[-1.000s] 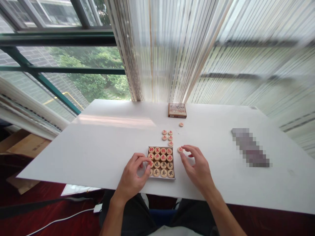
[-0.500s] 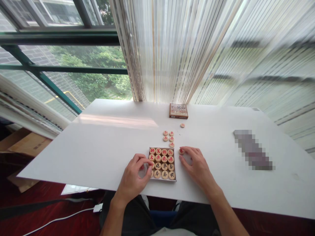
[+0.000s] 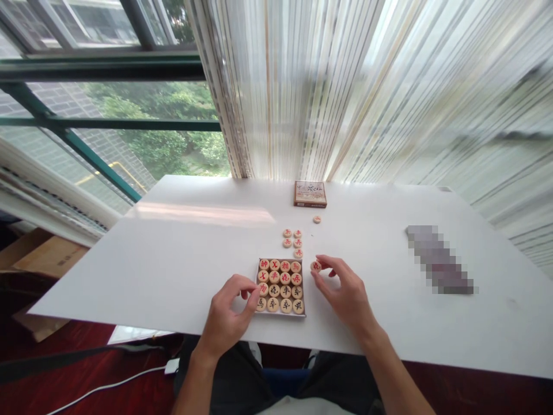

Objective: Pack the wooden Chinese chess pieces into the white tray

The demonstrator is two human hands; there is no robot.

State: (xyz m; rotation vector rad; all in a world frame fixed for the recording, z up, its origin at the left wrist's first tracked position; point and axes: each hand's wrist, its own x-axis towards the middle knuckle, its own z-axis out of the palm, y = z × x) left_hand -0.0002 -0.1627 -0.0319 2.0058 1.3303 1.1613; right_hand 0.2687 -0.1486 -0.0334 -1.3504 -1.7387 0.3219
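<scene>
Beside the left rim of the shallow box tray (image 3: 305, 288), my left hand (image 3: 228, 308) has its thumb and forefinger tips close together at the edge of a red-lettered xiangqi piece (image 3: 263, 289). That piece lies in the tray, not gripped. The tray holds rows of round wooden pieces, red-lettered behind and mostly black-lettered in front. Right of the tray, my right hand (image 3: 343, 288) pinches a red-lettered xiangqi piece (image 3: 315, 266) between thumb and forefinger. Several loose red-lettered pieces (image 3: 287, 242) lie behind the tray, and one single piece (image 3: 317, 219) lies farther back.
A printed box lid (image 3: 310, 194) rests at the far edge of the white table (image 3: 173, 259). A blurred-out oblong object (image 3: 440, 259) lies on the right. String curtains (image 3: 285, 86) and a window stand behind. A cardboard box (image 3: 52, 253) is on the left.
My left hand has drawn back slightly to the left, uncovering the red piece and a black-lettered one in the tray. My right fingers have closed around the piece beside the tray.
</scene>
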